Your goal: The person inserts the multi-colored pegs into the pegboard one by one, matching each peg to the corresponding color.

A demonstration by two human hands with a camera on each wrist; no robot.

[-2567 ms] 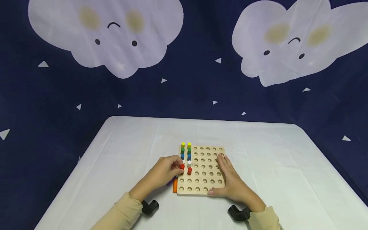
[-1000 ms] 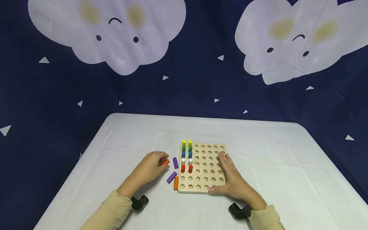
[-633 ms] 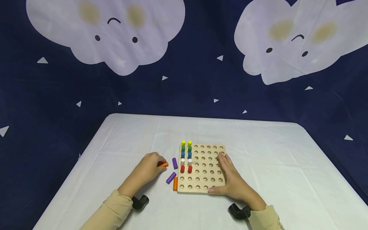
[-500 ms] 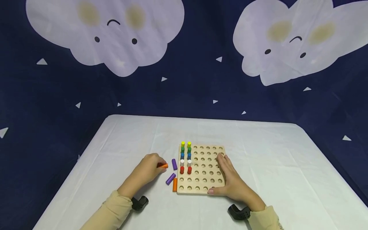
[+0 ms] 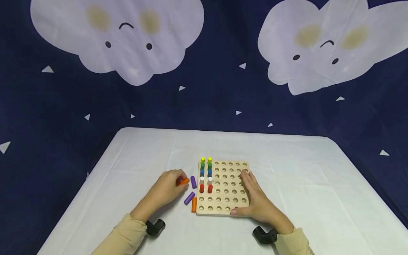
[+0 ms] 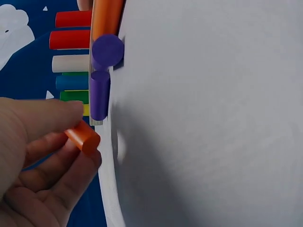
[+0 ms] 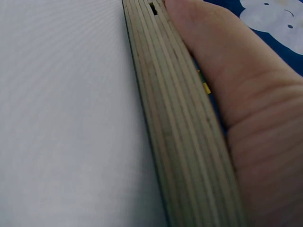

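My left hand [image 5: 169, 184] pinches an orange peg [image 5: 184, 181] between thumb and fingers, left of the pegboard [image 5: 222, 209]. In the left wrist view the held orange peg [image 6: 85, 138] tilts, one end toward the camera. My right hand [image 5: 259, 203] rests on the board's right side, fingers extended over the holes and thumb at the near right corner. The right wrist view shows the board's layered edge [image 7: 177, 118] beside that hand. Two columns of pegs stand at the board's left: yellow [image 5: 203, 160], green, blue, white [image 5: 210, 180] and red [image 5: 210, 188].
Two purple pegs [image 5: 193, 182] lie on the white-covered table [image 5: 153, 148] between the left hand and the board. Another orange peg [image 5: 194, 205] lies along the board's lower left edge. A dark blue cloth with clouds [image 5: 223, 92] hangs behind the table.
The left hand set a red peg in the left column and moved away to the left. It took up an orange peg, then shifted slightly right with it. The right hand stayed on the board.
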